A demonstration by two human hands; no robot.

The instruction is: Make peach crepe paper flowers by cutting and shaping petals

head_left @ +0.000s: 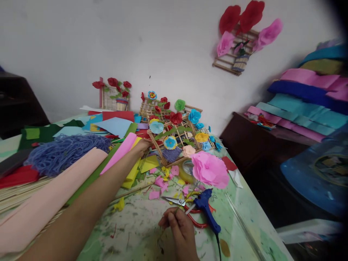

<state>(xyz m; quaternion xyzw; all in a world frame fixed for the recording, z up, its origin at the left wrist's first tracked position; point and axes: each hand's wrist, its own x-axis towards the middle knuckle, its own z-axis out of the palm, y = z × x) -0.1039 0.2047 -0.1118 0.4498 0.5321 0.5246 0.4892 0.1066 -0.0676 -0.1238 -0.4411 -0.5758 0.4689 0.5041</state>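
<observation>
My left hand (144, 145) reaches far across the table, beside yellow paper (132, 173) and the near edge of a stick frame (160, 151) decorated with paper flowers. Its fingertips are partly hidden, and I cannot tell if they grip anything. Close to me, my right hand (179, 229) is closed in a pinch on a thin stem that runs up toward a large pink paper flower (210, 169). Just beyond that hand lie scissors (175, 200) with red and yellow handles and a blue glue gun (208, 210). Pink paper scraps (160, 185) are scattered between both hands.
A blue yarn heap (67, 150), a peach paper roll (54, 203) and thin sticks cover the left side. Clear tape (187, 170) stands by the frames. Clear rods (244, 226) lie along the right edge. Paper stacks (307, 98) rest on a dark cabinet (261, 145).
</observation>
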